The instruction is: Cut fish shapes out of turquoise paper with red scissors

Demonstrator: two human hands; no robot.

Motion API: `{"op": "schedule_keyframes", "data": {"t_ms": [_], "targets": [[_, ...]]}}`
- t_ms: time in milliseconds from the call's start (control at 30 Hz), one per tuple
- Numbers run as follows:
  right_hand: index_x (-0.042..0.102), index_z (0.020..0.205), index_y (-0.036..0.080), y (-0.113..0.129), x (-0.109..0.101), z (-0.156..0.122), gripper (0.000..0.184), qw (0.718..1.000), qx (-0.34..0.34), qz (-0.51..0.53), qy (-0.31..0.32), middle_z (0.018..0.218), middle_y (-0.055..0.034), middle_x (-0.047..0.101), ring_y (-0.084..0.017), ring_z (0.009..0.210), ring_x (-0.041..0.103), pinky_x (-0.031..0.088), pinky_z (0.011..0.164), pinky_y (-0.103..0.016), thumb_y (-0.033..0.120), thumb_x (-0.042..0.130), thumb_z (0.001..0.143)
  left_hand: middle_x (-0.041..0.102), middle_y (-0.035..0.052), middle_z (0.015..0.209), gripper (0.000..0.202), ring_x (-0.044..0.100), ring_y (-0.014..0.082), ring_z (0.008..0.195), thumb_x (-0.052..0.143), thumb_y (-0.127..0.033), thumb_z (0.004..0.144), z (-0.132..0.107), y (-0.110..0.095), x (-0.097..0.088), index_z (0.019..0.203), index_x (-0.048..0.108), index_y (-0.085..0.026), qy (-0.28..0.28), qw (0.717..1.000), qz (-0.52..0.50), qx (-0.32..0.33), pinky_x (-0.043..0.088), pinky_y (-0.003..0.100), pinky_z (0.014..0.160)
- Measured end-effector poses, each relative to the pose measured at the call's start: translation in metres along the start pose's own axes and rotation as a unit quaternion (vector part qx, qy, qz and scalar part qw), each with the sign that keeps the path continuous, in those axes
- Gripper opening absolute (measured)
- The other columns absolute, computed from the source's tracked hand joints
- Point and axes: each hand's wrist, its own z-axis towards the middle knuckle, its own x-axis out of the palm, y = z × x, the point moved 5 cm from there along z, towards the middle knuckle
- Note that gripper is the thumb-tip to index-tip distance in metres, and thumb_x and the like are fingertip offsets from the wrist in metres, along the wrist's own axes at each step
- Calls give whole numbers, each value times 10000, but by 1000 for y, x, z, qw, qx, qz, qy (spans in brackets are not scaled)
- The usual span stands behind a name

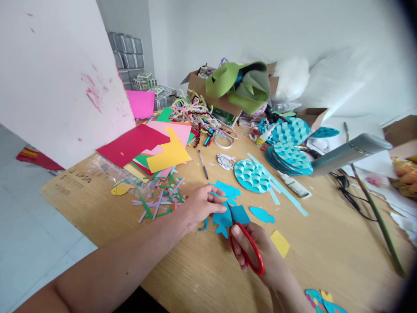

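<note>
My left hand (199, 206) pinches a piece of blue paper (224, 219) just above the wooden table (325, 252). My right hand (257, 252) grips red-handled scissors (245, 243), with the blades in the blue paper. A cut blue fish shape (261, 214) lies just to the right of the paper. More blue cut paper (228, 190) lies behind my left hand. A small yellow paper piece (280, 243) rests beside my right hand.
A round woven blue paper disc (252, 175), a stack of similar discs (289, 152), a glue bottle (295, 184), a pen (203, 164), coloured paper sheets (153, 150), paper strip scraps (159, 202), a yellow paper fish (120, 189), cardboard boxes (224, 98) and a grey tube (350, 153) crowd the table.
</note>
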Motion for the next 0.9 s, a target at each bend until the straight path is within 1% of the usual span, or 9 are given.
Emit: {"op": "schedule_keyframes", "data": {"t_ms": [167, 267, 433, 633, 800, 900], "targets": [[495, 578, 193, 2, 0, 0, 553, 1000, -9, -20, -4, 395, 27, 523, -95, 340, 489, 386, 376, -201, 702, 554, 785, 625, 4, 772, 403, 560, 114, 642, 734, -116, 609, 1, 0, 1, 968, 559, -166, 17, 1000, -3, 1, 386, 265, 641], [488, 577, 192, 1, 0, 1, 577, 1000, -15, -20, -5, 392, 26, 518, -88, 331, 479, 373, 372, -197, 729, 533, 780, 618, -2, 751, 393, 552, 112, 633, 713, -104, 613, 1, 0, 2, 968, 554, -163, 21, 1000, -2, 4, 383, 266, 636], [482, 577, 190, -1, 0, 1, 575, 1000, -11, -9, -6, 385, 31, 499, -82, 317, 463, 362, 351, -190, 724, 535, 785, 622, 1, 760, 398, 547, 108, 625, 707, -100, 614, 1, 0, 2, 974, 548, -159, 22, 1000, -6, 4, 385, 269, 635], [468, 576, 187, 1, 0, 0, 569, 1000, -14, 0, -3, 385, 38, 495, -62, 306, 443, 354, 339, -169, 704, 538, 802, 616, -8, 751, 391, 543, 102, 619, 692, -78, 627, 0, 0, 2, 984, 553, -154, 8, 1000, 6, -3, 387, 264, 626], [469, 569, 190, 0, 1, 1, 557, 1000, -9, 17, 9, 399, 46, 491, -68, 319, 444, 374, 325, -170, 697, 595, 764, 614, -16, 755, 367, 537, 89, 604, 692, -83, 646, 1, -1, 1, 980, 559, -155, -10, 1000, 5, -6, 381, 247, 603], [468, 562, 192, -1, 2, 1, 566, 1000, -8, 17, 14, 403, 45, 489, -66, 321, 436, 382, 322, -171, 707, 572, 773, 614, -17, 754, 368, 543, 92, 613, 689, -76, 655, 1, -2, 0, 991, 559, -151, -13, 1000, 6, -2, 386, 245, 597]]}}
